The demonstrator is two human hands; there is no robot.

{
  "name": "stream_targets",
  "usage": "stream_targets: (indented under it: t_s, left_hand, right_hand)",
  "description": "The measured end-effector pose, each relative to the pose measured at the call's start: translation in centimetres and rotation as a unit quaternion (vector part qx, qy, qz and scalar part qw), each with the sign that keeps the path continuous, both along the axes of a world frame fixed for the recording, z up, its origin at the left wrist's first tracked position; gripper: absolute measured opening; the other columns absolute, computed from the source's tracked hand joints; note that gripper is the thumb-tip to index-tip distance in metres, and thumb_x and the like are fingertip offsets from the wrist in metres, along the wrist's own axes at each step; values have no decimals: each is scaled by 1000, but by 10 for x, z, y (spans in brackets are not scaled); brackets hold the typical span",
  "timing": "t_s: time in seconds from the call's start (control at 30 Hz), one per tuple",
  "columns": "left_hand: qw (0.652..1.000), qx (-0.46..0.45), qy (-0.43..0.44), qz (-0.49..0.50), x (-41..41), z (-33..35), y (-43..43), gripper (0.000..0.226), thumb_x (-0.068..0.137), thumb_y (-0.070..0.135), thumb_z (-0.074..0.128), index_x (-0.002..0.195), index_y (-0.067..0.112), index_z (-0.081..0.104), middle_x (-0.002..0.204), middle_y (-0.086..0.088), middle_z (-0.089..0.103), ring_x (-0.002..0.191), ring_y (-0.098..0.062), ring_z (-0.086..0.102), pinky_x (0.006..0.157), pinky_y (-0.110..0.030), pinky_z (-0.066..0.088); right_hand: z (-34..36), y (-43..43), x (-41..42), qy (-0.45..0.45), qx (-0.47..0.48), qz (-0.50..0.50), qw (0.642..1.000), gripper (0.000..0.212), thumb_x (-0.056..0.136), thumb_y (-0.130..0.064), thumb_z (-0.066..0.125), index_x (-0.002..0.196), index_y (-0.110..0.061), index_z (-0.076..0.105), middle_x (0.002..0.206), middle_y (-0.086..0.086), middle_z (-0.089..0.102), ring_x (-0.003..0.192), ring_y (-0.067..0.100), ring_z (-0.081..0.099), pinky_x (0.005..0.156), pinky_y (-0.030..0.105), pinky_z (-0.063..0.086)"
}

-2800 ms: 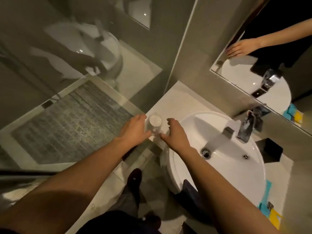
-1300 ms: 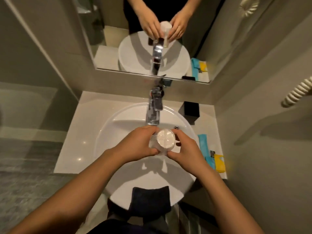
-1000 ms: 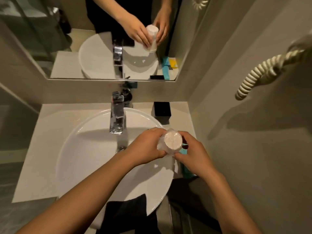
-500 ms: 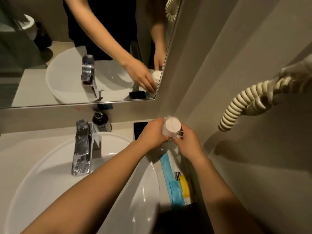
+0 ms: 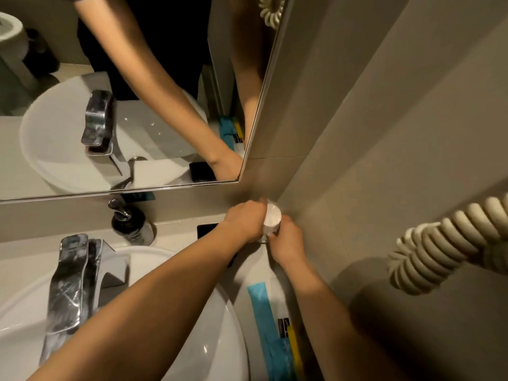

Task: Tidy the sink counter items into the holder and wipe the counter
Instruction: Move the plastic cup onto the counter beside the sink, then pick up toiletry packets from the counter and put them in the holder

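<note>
Head view: a white-topped cup (image 5: 272,219) sits in the back right corner of the counter (image 5: 176,237), by the wall, beside a black holder (image 5: 206,230) whose contents are hidden. The left hand (image 5: 244,222) and right hand (image 5: 286,240) curl round the cup from either side, fingers closed on it. Blue packets (image 5: 268,320) lie right of the sink (image 5: 214,347).

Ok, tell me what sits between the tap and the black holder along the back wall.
In the head view, a dark soap dispenser stands between the tap and the black holder.
</note>
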State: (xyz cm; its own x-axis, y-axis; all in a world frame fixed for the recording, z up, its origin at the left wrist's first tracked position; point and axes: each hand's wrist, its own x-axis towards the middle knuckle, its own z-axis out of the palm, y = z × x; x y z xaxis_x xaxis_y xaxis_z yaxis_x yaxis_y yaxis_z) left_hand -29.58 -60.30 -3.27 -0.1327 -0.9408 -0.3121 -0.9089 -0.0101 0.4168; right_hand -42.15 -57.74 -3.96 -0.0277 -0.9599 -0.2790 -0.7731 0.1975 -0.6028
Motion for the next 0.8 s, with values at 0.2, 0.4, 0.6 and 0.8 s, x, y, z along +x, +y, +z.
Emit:
stream_targets:
  t_s: [0.2,0.4,0.6,0.8]
  left_hand:
    - [999,-9,-46,1,1,-10,-12,54,83,24,72,130,11,47,123,-13,65,112,-36,65,74,-36,41]
    - [998,-45,-39,5,5,-13,-7,51,82,35,73,122,14,51,118,-9,69,108,-32,68,76,-35,43]
    - [988,-148,-8,48,26,28,46,53,77,33,79,117,9,54,116,-15,63,108,-37,61,86,-45,49]
    - [968,-186,62,154,54,30,147,48,85,33,70,125,10,58,119,-12,62,109,-32,57,91,-42,46]
  right_hand:
    - [-17,-10,4,5,10,-12,1000,34,94,-6,61,128,-1,58,126,19,67,116,35,63,85,26,43]
    - [-18,-2,0,8,-9,-29,999,22,92,-9,62,112,-2,57,114,21,69,105,39,66,84,39,53]
    - [-2,47,-18,20,-17,-22,999,37,91,-8,65,127,-2,59,118,17,69,109,30,66,90,29,48]
    - [-4,129,-36,57,40,20,997,28,94,-18,64,120,-11,62,110,11,67,101,25,64,90,39,56]
